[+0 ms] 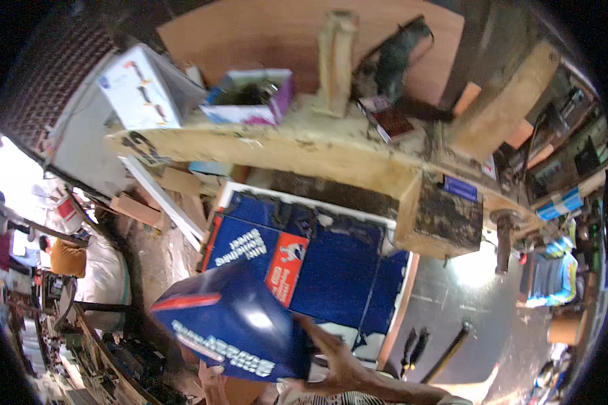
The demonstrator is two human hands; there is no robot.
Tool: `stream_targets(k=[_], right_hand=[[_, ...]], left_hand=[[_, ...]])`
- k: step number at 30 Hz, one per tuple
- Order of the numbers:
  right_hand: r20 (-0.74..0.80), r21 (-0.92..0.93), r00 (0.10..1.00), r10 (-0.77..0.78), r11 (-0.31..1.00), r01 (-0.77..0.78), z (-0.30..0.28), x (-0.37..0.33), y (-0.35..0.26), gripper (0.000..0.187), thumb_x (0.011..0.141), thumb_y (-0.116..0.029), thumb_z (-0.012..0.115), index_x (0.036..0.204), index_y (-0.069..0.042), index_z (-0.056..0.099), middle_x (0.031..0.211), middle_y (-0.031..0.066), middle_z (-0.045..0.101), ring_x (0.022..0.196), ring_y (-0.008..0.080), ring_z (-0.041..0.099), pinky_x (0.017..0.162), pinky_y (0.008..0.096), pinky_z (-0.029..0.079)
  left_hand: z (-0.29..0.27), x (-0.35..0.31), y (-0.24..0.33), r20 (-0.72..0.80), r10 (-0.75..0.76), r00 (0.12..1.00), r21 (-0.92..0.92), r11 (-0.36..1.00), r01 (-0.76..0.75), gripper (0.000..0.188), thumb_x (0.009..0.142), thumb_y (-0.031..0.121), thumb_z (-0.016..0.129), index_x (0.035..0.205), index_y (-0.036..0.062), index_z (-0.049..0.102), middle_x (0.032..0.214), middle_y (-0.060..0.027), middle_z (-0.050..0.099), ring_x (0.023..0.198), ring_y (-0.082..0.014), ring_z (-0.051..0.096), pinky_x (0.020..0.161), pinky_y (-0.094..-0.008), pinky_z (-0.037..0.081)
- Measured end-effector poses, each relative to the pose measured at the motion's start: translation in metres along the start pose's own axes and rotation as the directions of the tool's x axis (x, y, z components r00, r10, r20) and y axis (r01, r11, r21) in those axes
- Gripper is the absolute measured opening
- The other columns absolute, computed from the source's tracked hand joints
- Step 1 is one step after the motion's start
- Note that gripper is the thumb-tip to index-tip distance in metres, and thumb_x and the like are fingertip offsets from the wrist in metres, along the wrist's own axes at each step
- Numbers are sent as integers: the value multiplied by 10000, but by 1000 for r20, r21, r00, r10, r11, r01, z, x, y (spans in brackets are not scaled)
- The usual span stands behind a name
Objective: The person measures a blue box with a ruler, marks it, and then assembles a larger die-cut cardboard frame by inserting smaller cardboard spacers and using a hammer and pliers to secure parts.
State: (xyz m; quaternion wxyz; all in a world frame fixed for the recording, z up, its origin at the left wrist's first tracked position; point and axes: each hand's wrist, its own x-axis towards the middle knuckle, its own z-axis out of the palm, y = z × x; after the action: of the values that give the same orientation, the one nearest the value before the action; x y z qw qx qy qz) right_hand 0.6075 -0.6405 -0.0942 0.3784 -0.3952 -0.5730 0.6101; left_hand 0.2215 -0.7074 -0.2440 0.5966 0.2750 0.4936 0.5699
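Observation:
A glossy blue motorcycle side panel (250, 317) with a red stripe and silver lettering is held tilted, low in the middle of the view. My right hand (334, 361) grips its right end, fingers over the edge. At the lower left edge my left hand (213, 381) is closed on the panel, partly hidden by it. Behind and beneath the panel lies a blue printed sheet (338, 266) with a red strip, framed by a white border. Dark, scuffed patches run along the sheet's far edge.
Black-handled pliers (412, 352) and a hammer-like tool (450, 352) lie on a dark surface at right. A worn wooden block (446, 219) stands beyond. Along the far ledge (270, 145) sit a white box (142, 88) and an open purple box (250, 98). A white sack (105, 283) stands left.

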Motion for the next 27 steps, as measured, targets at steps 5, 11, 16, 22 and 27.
stream_targets(k=[5, 11, 16, 22, 27], right_hand=[[-287, 53, 924, -253, 959, 278, -32, -7, -25, 1106, 703, -300, 857, 1525, -9, 177, 1498, 252, 321, 1386, 364, 358, 1059, 514, 433], [-291, -299, 955, -57, 954, -34, -45, -29, -7, 604, 786, -230, 801, 1286, -12, 540, 1240, 188, 602, 1128, 285, 615, 901, 399, 527], [-316, -169, 941, 117, 969, -178, -31, -59, 5, 374, 827, -236, 773, 1110, -16, 664, 1026, 150, 711, 947, 227, 698, 818, 346, 545], [-301, -177, 950, 88, 973, -146, -23, -89, 43, 346, 890, -88, 675, 1212, 18, 609, 1063, 117, 686, 929, 167, 679, 810, 298, 552], [-267, -367, 964, -11, 926, -91, -8, -69, 45, 216, 870, -61, 685, 1077, 0, 698, 1002, 88, 704, 918, 186, 685, 790, 291, 566]], left_hand=[[91, 95, 64, -130, 81, 988, -39, 995, -87, 746, 751, 201, 707, 1403, 18, 395, 1299, -126, 550, 1151, -311, 569, 978, -433, 484], [344, 177, 223, 332, 535, 777, -487, 802, -345, 579, 974, 384, 515, 1452, 88, 374, 1393, -115, 504, 1293, -291, 487, 1035, -531, 424], [399, 174, 353, 120, 755, 644, -321, 644, -695, 580, 922, 464, 579, 1365, 102, 484, 1352, -182, 534, 1220, -327, 546, 990, -507, 484], [284, 244, 451, -122, 832, 541, -55, 539, -841, 663, 859, 506, 659, 1367, 122, 474, 1399, -154, 464, 1215, -318, 547, 949, -458, 519], [160, 333, 486, -225, 706, 672, 93, 702, -706, 699, 898, 596, 560, 1438, 185, 393, 1454, -112, 437, 1271, -320, 488, 931, -518, 499]])
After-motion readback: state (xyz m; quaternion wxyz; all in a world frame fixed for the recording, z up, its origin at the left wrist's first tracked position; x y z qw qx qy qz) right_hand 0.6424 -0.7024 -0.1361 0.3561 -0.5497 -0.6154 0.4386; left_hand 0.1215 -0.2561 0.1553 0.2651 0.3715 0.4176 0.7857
